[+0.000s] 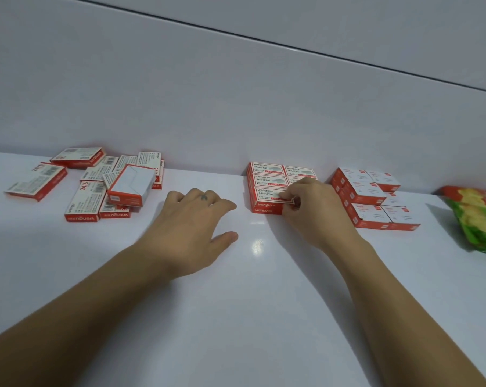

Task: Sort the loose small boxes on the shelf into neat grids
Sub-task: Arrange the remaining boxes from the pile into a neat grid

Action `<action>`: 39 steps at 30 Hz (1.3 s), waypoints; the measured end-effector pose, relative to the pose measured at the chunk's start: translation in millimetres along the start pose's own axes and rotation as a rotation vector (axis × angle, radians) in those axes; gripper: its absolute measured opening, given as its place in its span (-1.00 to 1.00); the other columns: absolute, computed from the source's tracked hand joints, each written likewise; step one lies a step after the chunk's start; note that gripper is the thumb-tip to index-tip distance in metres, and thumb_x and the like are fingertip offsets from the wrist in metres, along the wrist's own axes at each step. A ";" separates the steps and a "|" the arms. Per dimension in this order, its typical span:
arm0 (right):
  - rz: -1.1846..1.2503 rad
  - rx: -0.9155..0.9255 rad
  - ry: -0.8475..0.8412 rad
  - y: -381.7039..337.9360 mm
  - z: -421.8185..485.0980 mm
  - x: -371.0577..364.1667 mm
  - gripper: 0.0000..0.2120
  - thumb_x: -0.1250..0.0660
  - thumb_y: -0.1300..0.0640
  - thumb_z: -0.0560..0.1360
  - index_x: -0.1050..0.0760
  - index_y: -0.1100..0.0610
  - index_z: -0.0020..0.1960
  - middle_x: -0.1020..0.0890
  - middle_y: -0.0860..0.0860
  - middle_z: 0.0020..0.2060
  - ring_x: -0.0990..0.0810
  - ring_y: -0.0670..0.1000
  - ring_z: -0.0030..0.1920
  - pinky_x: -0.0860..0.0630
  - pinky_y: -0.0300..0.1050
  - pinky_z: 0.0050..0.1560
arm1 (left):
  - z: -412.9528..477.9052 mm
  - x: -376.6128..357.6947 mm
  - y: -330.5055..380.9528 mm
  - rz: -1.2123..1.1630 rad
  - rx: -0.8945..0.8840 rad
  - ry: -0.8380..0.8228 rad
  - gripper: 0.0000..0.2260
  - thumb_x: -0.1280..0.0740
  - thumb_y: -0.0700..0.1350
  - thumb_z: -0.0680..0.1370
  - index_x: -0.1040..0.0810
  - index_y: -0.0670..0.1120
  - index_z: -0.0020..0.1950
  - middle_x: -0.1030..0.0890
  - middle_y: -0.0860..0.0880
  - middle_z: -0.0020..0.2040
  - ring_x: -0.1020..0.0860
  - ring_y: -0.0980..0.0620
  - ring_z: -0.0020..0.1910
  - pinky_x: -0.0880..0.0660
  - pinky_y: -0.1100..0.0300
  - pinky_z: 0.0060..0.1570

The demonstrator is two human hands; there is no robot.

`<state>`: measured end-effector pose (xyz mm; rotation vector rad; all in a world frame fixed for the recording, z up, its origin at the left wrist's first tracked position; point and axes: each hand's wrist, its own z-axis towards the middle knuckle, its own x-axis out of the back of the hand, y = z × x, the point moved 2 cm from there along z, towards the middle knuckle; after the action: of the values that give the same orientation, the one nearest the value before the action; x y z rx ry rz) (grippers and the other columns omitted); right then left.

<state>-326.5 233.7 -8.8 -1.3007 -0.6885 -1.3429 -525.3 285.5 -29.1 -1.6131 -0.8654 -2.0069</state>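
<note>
Seating staple box (291,201) into grid (267,178) front slot: right hand (311,210) pinches it, should push flush with neighbours; left hand (197,219) rests relaxed, empty, on shelf (250,303).

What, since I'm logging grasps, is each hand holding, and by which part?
The right hand pinches a small box at the near right of the grid, fingers on its near-left corner. The left hand holds nothing.

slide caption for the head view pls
Right hand pinches a small box at the middle grid; left hand open on the shelf, loose pile at left.
</note>
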 end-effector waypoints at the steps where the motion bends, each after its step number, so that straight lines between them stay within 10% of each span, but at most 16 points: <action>1: 0.001 -0.006 -0.005 -0.4 -0.2 0.2 -0.75 -0.34 0.19 0.48 -0.62 0.13 0.14 -0.60 0.07 0.10 -0.56 0.10 0.05 -0.48 -0.03 0.11 | -0.3 0.0 -0.2 -0.003 0.001 0.002 -0.54 -0.08 0.22 0.57 -0.20 0.15 0.45 -0.31 0.10 0.40 -0.23 0.05 0.38 -0.09 0.06 0.33; 10: -0.075 -0.085 0.013 -13.6 -6.6 0.4 -0.60 -0.34 -0.24 0.38 -0.54 0.04 0.02 -0.54 -0.03 0.02 -0.53 0.04 0.00 -0.43 -0.09 -0.04 | 0.0 -2.0 -0.7 -0.008 0.012 0.000 -0.55 -0.07 0.23 0.57 -0.21 0.17 0.45 -0.31 0.11 0.41 -0.21 0.07 0.39 -0.10 0.04 0.38; 22: -0.097 -0.061 -0.062 -8.3 -1.1 0.3 -0.75 -0.30 -0.05 0.52 -0.52 0.05 0.13 -0.51 0.02 0.15 -0.48 0.08 0.12 -0.42 -0.08 0.01 | 1.5 -3.9 -3.2 -0.027 -0.012 0.050 -0.55 -0.11 0.22 0.57 -0.23 0.16 0.44 -0.34 0.12 0.38 -0.25 0.07 0.37 -0.16 0.08 0.35; 31: -0.105 0.140 0.029 -52.1 -2.0 21.4 -0.47 -0.33 -0.19 0.45 -0.36 -0.06 0.35 -0.41 -0.06 0.31 -0.36 0.00 0.28 -0.36 -0.11 0.17 | 1.4 33.4 -10.6 -0.095 -0.050 0.251 -0.59 -0.26 0.17 0.52 -0.38 0.12 0.35 -0.44 0.09 0.29 -0.33 0.06 0.28 -0.29 0.11 0.26; 39: -0.025 0.333 -0.056 -126.6 23.2 17.7 -0.50 -0.28 -0.16 0.50 -0.32 -0.05 0.39 -0.41 -0.05 0.32 -0.40 0.00 0.29 -0.39 -0.07 0.22 | -17.2 85.5 -79.9 0.048 0.177 0.274 -0.57 -0.26 0.18 0.51 -0.36 0.12 0.36 -0.44 0.06 0.33 -0.33 0.01 0.31 -0.27 0.03 0.27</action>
<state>-434.1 280.4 47.0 -1.0670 -0.9264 -1.1560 -611.0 335.8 35.1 -1.2176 -0.8634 -1.9964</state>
